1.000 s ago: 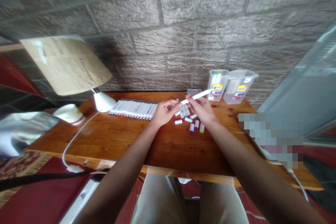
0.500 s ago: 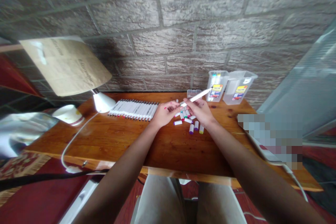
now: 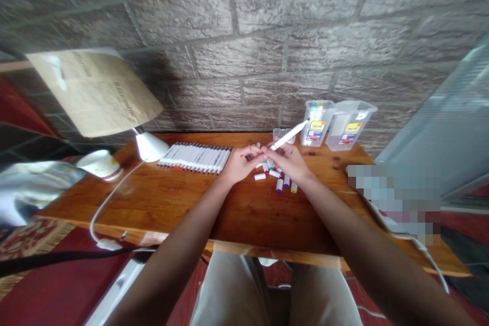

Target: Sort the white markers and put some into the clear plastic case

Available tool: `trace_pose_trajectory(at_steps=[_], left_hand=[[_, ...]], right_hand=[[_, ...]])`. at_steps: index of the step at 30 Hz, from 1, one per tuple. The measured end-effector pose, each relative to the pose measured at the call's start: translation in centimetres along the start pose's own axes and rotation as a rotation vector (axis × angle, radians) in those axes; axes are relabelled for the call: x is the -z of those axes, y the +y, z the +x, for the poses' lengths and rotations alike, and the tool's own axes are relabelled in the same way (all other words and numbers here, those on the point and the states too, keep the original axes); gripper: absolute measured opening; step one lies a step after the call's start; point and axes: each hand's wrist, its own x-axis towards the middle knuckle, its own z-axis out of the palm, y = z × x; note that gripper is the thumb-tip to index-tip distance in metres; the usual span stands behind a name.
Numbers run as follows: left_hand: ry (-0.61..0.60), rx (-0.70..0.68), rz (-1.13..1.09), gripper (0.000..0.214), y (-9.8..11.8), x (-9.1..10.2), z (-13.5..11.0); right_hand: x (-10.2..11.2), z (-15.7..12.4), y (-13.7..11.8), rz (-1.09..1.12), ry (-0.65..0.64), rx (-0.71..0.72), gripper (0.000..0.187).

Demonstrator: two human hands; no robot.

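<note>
A white marker [image 3: 288,135] with a dark upper tip slants up to the right between my hands. My right hand [image 3: 289,163] is closed round its lower part, thumb on top. My left hand [image 3: 243,164], with red spots on its skin, pinches at the marker's lower end; the fingers of both hands meet there and hide that end. Beneath and in front of my hands lie several loose marker caps [image 3: 260,177], white with purple, yellow, red and green ends. To the left, a row of white markers [image 3: 196,158] lies side by side on the wooden table [image 3: 244,219].
Two clear plastic boxes, one with a few markers [image 3: 317,125] and another beside it [image 3: 349,127], stand at the back right. A small clear lid [image 3: 280,134] is behind my hands. A lamp [image 3: 148,147] and a paper cup [image 3: 100,165] stand left; a blurred-out device lies right.
The marker's lower part has drawn in to where my fingers meet, and my hands are closer together. The marker slants a little more steeply. The view has shifted slightly.
</note>
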Motion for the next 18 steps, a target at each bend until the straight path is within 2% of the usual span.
trace_pose_trajectory(at_steps=[5, 10, 18], left_hand=[[-0.023, 0.001, 0.008, 0.028, 0.2, 0.1, 0.1], [-0.002, 0.027, -0.016, 0.028, 0.6, 0.2, 0.3], [0.034, 0.083, -0.085, 0.034, 1.6, 0.1, 0.3]], right_hand=[[0.1, 0.0, 1.1, -0.195, 0.041, 0.06, 0.035], [0.1, -0.4, 0.4, -0.401, 0.068, 0.108, 0.037], [0.0, -0.6, -0.6, -0.427, 0.123, 0.129, 0.046]])
